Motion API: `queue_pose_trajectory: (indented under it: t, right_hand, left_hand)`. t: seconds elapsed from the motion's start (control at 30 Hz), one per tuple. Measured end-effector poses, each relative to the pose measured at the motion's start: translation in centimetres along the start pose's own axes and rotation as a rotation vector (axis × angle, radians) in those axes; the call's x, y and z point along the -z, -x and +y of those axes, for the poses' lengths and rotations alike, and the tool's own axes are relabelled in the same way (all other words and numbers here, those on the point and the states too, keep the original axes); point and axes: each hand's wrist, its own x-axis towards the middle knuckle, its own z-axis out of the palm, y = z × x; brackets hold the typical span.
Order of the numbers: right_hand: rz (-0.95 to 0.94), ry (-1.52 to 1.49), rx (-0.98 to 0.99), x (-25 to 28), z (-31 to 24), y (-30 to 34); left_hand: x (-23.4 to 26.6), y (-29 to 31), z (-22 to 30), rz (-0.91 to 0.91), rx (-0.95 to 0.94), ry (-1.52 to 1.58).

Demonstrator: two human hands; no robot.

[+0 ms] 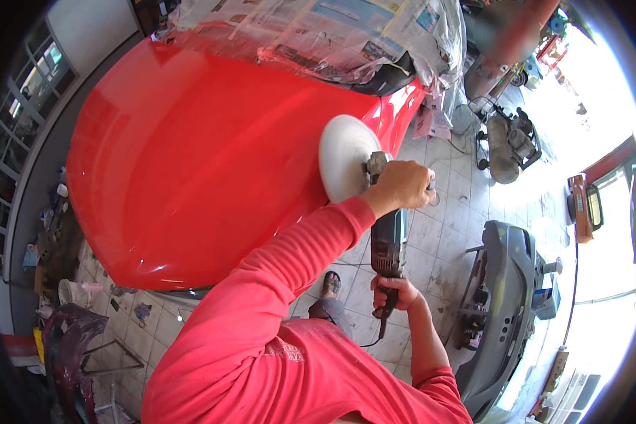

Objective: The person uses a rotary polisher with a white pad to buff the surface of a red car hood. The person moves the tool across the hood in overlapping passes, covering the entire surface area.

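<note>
My two hands hold one tool between them, a dark polisher (pixel 389 244) that stands lengthwise in front of me. The fingers of my left hand (pixel 401 185) are curled tight at its front end, just behind the metal head (pixel 378 163); a dark end shows beside my fist, but most of what they close round is hidden from me. My right hand (pixel 401 291) is nearer my body, its fingers wrapped round the black rear handle (pixel 384 299), with the cord (pixel 382 329) hanging out below them. The motor body lies between my two grips.

Just beyond my left fingers, on their left, is the broad white pad (pixel 346 159), tilted, by the right-hand edge of the glossy red hood (pixel 205 169). It looks set against the paint, though I cannot tell how much of its face touches. The hood spreads out to the left of both hands, under neither of them.

Past the hood, paper and plastic sheeting (pixel 332 32) covers the car. To my right, well apart from my fingers, a grey bumper (pixel 507 304) stands over the tiled floor (pixel 422 237), and an air compressor (pixel 503 152) sits farther off.
</note>
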Motion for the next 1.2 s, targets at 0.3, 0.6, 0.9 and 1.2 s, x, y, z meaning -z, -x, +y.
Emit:
queue_pose_trajectory:
  t: [0.3,0.6,0.9,1.2]
  right_hand:
    - [-0.092,0.026,0.022,6.8,-9.2,-3.4]
    - [0.119,0.393,-0.027,-1.4,2.1,0.0]
    - [0.111,0.621,0.016,-7.5,13.0,-0.6]
    - [0.086,0.163,0.056,-2.7,3.2,-1.4]
  left_hand:
    - [-2.5,-10.2,-2.9,0.18,-0.012,-0.136]
    - [2.4,11.7,2.0,0.367,-0.023,-0.156]
    - [7.4,25.9,5.0,0.373,-0.075,-0.126]
    - [2.4,7.2,1.3,0.106,-0.021,-0.113]
